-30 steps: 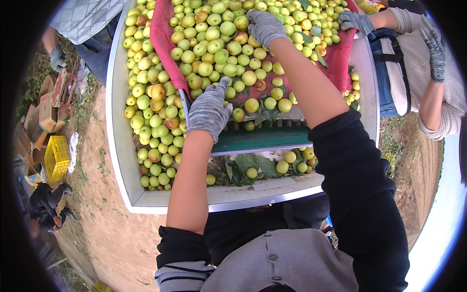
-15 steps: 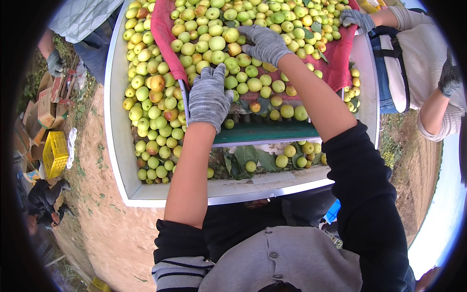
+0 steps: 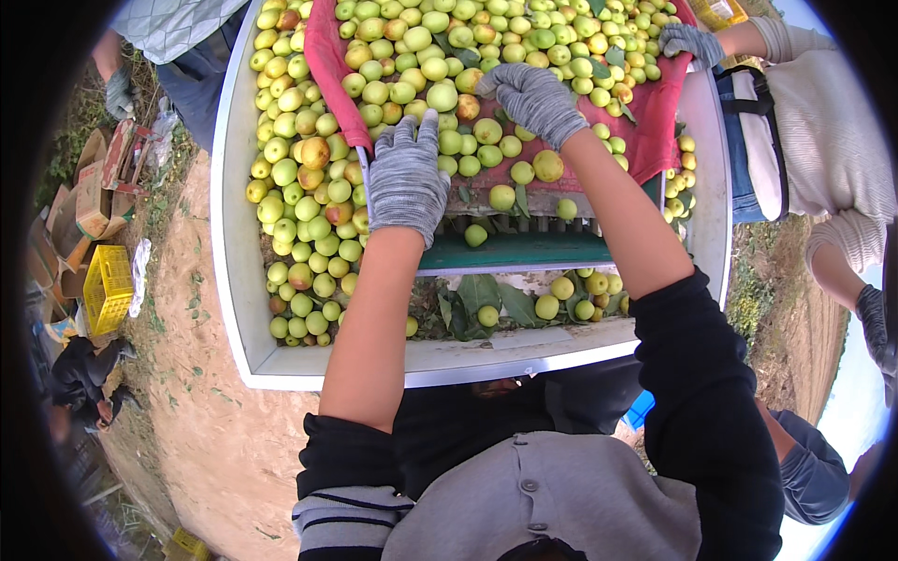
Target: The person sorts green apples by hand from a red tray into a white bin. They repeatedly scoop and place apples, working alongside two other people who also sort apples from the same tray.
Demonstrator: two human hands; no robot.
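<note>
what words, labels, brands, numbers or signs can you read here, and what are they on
None can be read.
Cardboard box: printed marks, too small and blurred to read.
Yellow crate: too small to tell any lettering.
Fruit: no writing visible.

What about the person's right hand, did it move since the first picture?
Yes. The right hand has moved down the picture, closer to the fixed green bar.
</note>
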